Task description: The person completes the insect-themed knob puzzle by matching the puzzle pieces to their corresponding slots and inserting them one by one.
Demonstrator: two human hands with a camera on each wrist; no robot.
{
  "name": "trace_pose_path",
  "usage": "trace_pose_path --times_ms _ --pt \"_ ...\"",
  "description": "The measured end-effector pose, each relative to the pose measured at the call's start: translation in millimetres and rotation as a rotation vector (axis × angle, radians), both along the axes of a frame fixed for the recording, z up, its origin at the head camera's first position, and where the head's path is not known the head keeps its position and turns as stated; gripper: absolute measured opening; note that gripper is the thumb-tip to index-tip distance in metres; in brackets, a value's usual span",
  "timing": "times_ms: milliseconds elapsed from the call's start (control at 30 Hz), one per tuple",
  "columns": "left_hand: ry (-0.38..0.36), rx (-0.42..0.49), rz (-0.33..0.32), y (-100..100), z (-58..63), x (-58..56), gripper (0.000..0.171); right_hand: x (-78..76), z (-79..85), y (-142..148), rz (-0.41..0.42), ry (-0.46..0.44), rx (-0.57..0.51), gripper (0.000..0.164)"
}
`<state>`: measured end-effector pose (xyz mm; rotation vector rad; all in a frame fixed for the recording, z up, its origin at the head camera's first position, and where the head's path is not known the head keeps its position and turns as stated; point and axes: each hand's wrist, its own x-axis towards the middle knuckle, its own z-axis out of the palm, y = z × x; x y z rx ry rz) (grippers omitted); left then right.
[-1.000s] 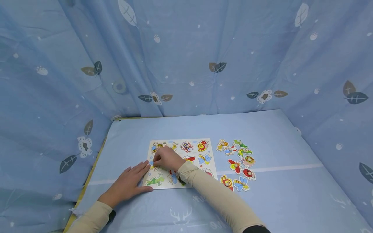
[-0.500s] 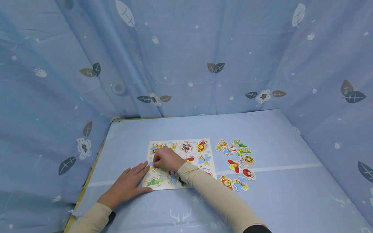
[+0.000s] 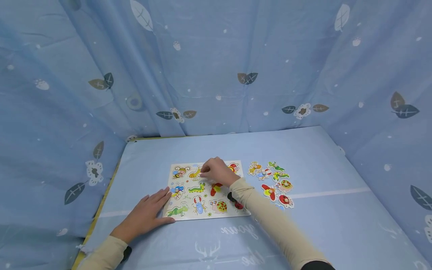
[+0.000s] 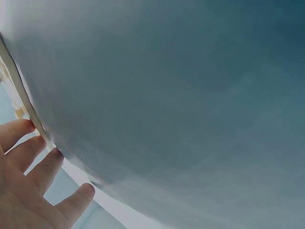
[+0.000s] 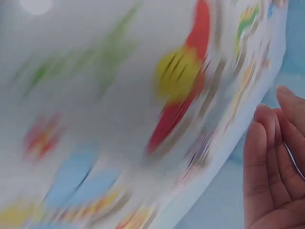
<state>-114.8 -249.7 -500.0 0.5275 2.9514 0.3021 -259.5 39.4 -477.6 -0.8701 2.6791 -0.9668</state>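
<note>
The white insect peg puzzle board (image 3: 182, 183) lies flat on the table. My left hand (image 3: 145, 212) rests at its left edge, fingers extended; in the left wrist view the fingertips (image 4: 57, 153) touch the board's side. My right hand (image 3: 218, 172) hovers over the upper middle, right of the yellow insect picture (image 3: 194, 174). The right wrist view shows its fingers (image 5: 257, 157) loosely bent, thumb apart, nothing visible between them. A bee piece (image 3: 181, 172) and a blue-winged insect piece (image 3: 177, 191) sit on the board's left side. The right hand and sleeve hide the board's right part.
Right of the board lies a loose cluster of insect pieces, among them a snail (image 3: 284, 185), a red-winged butterfly (image 3: 269, 191) and a ladybug (image 3: 286, 201). My right sleeve (image 3: 270, 225) covers some of them. Patterned blue curtains (image 3: 216, 75) surround the table.
My right hand has left the blue-winged insect at the board's left side and moved right and away from me, over the upper middle. The left hand stays put.
</note>
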Motion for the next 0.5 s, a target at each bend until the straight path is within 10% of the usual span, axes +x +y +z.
trace_pose_path --times_ms 500 --pt "0.025 -0.004 -0.013 -2 -5.0 -0.8 0.104 -12.2 4.8 140 -0.274 0.021 0.104 0.011"
